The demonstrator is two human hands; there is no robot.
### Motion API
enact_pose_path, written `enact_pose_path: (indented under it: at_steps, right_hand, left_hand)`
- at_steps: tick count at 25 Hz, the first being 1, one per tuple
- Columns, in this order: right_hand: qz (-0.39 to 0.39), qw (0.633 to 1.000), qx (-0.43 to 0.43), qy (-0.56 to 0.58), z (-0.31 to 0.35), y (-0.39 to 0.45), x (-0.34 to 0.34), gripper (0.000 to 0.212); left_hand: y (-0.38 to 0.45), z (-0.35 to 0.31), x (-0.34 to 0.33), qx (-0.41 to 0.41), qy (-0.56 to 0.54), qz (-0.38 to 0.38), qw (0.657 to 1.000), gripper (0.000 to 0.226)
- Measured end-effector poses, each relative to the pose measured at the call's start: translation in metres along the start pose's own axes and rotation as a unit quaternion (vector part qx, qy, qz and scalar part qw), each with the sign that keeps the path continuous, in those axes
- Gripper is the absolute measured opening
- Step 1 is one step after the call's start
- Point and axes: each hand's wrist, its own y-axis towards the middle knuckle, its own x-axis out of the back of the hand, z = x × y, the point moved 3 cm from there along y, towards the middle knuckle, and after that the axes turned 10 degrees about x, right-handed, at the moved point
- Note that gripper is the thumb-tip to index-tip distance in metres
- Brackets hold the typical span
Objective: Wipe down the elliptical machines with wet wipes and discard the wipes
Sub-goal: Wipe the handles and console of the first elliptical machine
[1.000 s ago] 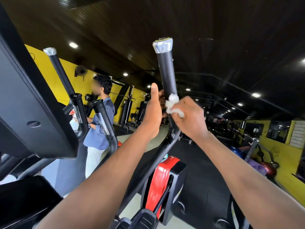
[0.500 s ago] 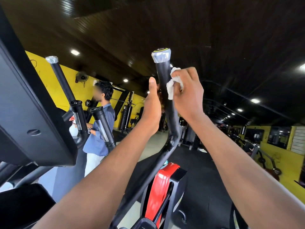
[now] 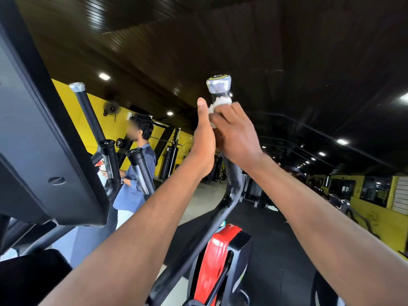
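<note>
- Fingers (image 3: pixel 229 115) of R hand (image 3: pixel 237 138) curl round the wet wipe (image 3: pixel 220 102), pressing it vs the handlebar (image 3: pixel 231 184) just under its silver end cap (image 3: pixel 219 83).
- L hand (image 3: pixel 204 142) sits at 9 o'clock of the R hand, touching it; thumb straight up along the bar. Its other fingers are hidden behind the bar, so can't tell if they wrap it.
- Wipe is white, bunched, showing between L thumb tip and R knuckles, at 6 o'clock of the cap.
- Cap top has a yellow-green ring; no legible writing on it.
- Bar runs down toward 7 o'clock, past a red/black housing (image 3: pixel 218 257) at frame bottom.
- Elliptical console back (image 3: pixel 44 151), black, fills the 9 o'clock side; no label readable.
- 2nd long handlebar (image 3: pixel 88 111) w/ silver cap at 10 o'clock, two short black grips (image 3: pixel 139 171) near it.
- Another person in a blue shirt (image 3: pixel 134 173) stands behind those grips, by the yellow wall (image 3: pixel 70 102) w/ a fan (image 3: pixel 111 108).
- No brand text legible anywhere.
</note>
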Motion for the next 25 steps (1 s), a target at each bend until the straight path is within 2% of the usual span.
enact_pose_path:
  at_steps: [1, 5, 7, 8, 9, 11, 12, 13, 14, 16, 17, 18, 19, 20, 22, 23, 25]
  right_hand:
    - [0.003, 1.000, 0.005, -0.001, -0.002, -0.002, 0.000, 0.016]
    - [-0.131, 0.976, -0.168, 0.054, -0.007, 0.026, 0.012, 0.024]
    - [-0.157, 0.947, -0.254, 0.117, -0.007, 0.032, 0.010, 0.025]
    - [-0.159, 0.915, -0.322, 0.183, -0.014, 0.034, 0.006, 0.024]
    - [-0.151, 0.861, -0.394, 0.283, -0.021, 0.035, 0.002, 0.025]
    - [-0.136, 0.700, -0.497, 0.494, -0.033, 0.037, -0.005, 0.029]
    - [-0.121, 0.653, -0.519, 0.538, -0.035, 0.038, -0.006, 0.030]
    - [-0.097, 0.662, -0.526, 0.525, -0.034, 0.037, -0.005, 0.032]
    - [-0.075, 0.716, -0.513, 0.467, -0.033, 0.032, -0.005, 0.034]
    - [-0.067, 0.868, -0.414, 0.265, -0.023, 0.015, -0.001, 0.030]
    - [-0.086, 0.914, -0.349, 0.191, -0.013, 0.009, 0.002, 0.029]
    - [-0.100, 0.931, -0.308, 0.166, -0.008, 0.006, 0.002, 0.031]
    - [-0.099, 0.927, -0.308, 0.191, -0.007, 0.008, 0.000, 0.030]
    - [-0.084, 0.910, -0.333, 0.232, -0.009, 0.014, 0.000, 0.026]
    - [-0.044, 0.871, -0.395, 0.288, -0.018, 0.020, -0.002, 0.038]
    - [-0.030, 0.869, -0.404, 0.285, -0.021, 0.016, -0.002, 0.042]
    - [-0.016, 0.888, -0.383, 0.253, -0.017, -0.004, -0.006, 0.040]
  left_hand:
    - [0.000, -0.003, 0.003, 0.000, 0.000, -0.002, 1.000, 0.073]
    - [0.000, -0.024, 0.002, -0.030, 0.026, -0.006, 0.999, 0.072]
    - [-0.004, -0.030, -0.002, -0.040, 0.035, 0.004, 0.999, 0.066]
    - [-0.006, -0.031, -0.005, -0.041, 0.035, 0.009, 0.998, 0.060]
    - [-0.007, -0.029, -0.008, -0.040, 0.035, 0.014, 0.998, 0.055]
    - [-0.009, -0.025, -0.010, -0.037, 0.038, 0.011, 0.999, 0.052]
    - [-0.007, -0.024, -0.009, -0.041, 0.040, 0.004, 0.998, 0.054]
    - [-0.006, -0.024, -0.008, -0.044, 0.039, -0.003, 0.998, 0.058]
    - [-0.004, -0.025, -0.006, -0.040, 0.034, -0.011, 0.999, 0.061]
    - [0.003, -0.023, -0.002, -0.026, 0.036, -0.008, 0.999, 0.070]
    - [0.006, -0.021, -0.001, -0.027, 0.038, 0.008, 0.999, 0.075]
    - [0.008, -0.019, -0.001, -0.032, 0.038, 0.024, 0.999, 0.076]
    - [0.009, -0.017, -0.002, -0.033, 0.036, 0.034, 0.998, 0.076]
    - [0.010, -0.014, -0.002, -0.033, 0.037, 0.040, 0.998, 0.075]
    - [0.012, -0.007, -0.003, -0.027, 0.033, 0.043, 0.998, 0.071]
    - [0.012, -0.003, -0.003, -0.020, 0.034, 0.043, 0.998, 0.069]
    - [0.009, 0.005, -0.002, -0.007, 0.047, 0.042, 0.998, 0.067]
